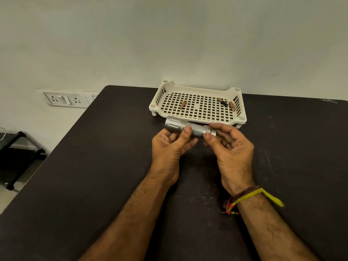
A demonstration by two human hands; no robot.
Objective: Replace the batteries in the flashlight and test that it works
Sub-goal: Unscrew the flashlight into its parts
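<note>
Both hands grip the flashlight (188, 128) as I watch: left hand (170, 146) curled under its barrel with the thumb on top, right hand (230, 147) pinching its tail end between thumb and fingers. It hangs level above the table (94, 166), just in front of the tray (197, 104). Inside that tray lie batteries (182, 104), one left, others right.
</note>
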